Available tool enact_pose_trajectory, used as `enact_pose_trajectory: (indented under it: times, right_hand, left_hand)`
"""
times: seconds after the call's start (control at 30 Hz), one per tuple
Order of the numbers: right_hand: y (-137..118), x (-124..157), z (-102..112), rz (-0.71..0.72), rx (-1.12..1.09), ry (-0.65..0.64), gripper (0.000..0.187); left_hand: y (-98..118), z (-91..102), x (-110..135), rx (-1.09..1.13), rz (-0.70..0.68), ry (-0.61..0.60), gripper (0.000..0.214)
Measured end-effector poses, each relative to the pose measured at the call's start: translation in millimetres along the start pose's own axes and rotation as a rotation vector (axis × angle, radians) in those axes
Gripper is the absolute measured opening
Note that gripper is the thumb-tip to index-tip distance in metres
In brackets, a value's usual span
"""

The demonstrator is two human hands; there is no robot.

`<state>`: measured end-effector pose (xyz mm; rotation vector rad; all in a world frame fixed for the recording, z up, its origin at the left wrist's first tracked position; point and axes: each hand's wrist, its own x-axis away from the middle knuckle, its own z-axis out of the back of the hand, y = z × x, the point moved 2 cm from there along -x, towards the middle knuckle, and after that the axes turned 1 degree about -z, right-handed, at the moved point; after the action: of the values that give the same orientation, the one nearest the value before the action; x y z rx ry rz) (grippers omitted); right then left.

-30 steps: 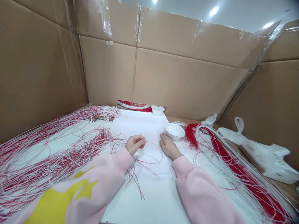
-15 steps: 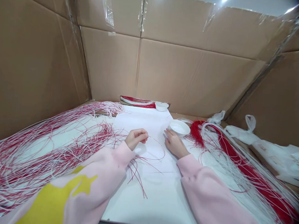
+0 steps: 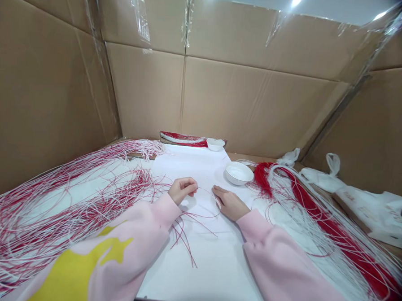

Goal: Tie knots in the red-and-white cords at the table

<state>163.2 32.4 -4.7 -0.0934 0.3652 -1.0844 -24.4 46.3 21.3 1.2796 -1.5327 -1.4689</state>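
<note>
My left hand (image 3: pixel 182 191) pinches one end of a thin red-and-white cord (image 3: pixel 205 190) between thumb and fingers. From there the cord bends in a loop over the white sheet to my right hand (image 3: pixel 231 203), then curls back below my left hand. My right hand is closed, its thumb and fingertips at the loop's right side; the exact grip is partly hidden. Several loose red cord ends (image 3: pixel 185 242) spread over the sheet below my left wrist. Just beyond my right hand stands a white bowl (image 3: pixel 239 175); what is inside cannot be made out.
Tangled red and white cords (image 3: pixel 82 225) cover the table's left side. A red bundle (image 3: pixel 328 215) with white strands lies at right, near white plastic bags (image 3: pixel 373 209). A smaller white bowl (image 3: pixel 215 145) stands at the back. Cardboard walls (image 3: pixel 257 104) enclose the table.
My right hand has moved away from the bowl's rim, to the left and slightly toward me, and reached the cord loop. My left hand stays in place with its pinch.
</note>
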Motion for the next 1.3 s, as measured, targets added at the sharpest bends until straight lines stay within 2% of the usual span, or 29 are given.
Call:
enact_pose_trajectory:
  times: [0.13, 0.23, 0.3, 0.4, 0.47, 0.53, 0.6, 0.7, 1.1, 1.2, 1.3]
  right_hand:
    - [-22.1, 12.3, 1.0, 0.144, -0.115, -0.042, 0.041]
    - [-27.5, 15.2, 5.2, 0.187, -0.262, -0.03, 0.04]
    - [-26.5, 14.3, 12.0, 0.128, -0.359, 0.065, 0.036]
    - [-25.2, 12.5, 23.6, -0.048, -0.575, 0.255, 0.03]
    - [-28.6, 12.0, 26.7, -0.121, -0.746, 0.261, 0.03]
    - [-34.5, 12.0, 25.3, -0.163, -0.835, 0.19, 0.028]
    - [-39.3, 12.4, 21.8, -0.206, -0.832, 0.151, 0.023]
    - [-42.7, 12.4, 16.9, -0.23, -0.825, 0.165, 0.017]
    - [-45.8, 13.3, 17.8, -0.162, -0.664, 0.272, 0.011]
    - [-42.3, 12.6, 17.8, -0.159, -0.691, 0.303, 0.009]
    - [-38.1, 11.6, 15.4, -0.177, -0.757, 0.308, 0.011]
  left_hand:
    - [-3.0, -2.5, 0.8, -0.037, -0.011, -0.033, 0.025]
    - [-9.5, -3.3, 0.9, -0.096, -0.046, -0.062, 0.024]
    - [-14.9, -4.0, 1.6, -0.159, -0.078, -0.071, 0.022]
    - [-22.0, -6.5, 3.9, -0.278, -0.13, -0.06, 0.02]
    - [-24.6, -9.3, 6.1, -0.346, -0.168, -0.051, 0.018]
    - [-25.1, -12.5, 8.1, -0.398, -0.204, -0.057, 0.017]
    - [-24.3, -15.6, 9.7, -0.432, -0.228, -0.08, 0.016]
    - [-21.9, -18.6, 11.2, -0.458, -0.247, -0.106, 0.015]
    - [-19.9, -23.2, 13.5, -0.586, -0.298, -0.15, 0.015]
    - [-21.0, -25.7, 16.1, -0.707, -0.315, -0.228, 0.015]
    - [-22.5, -28.5, 20.0, -0.954, -0.325, -0.293, 0.015]
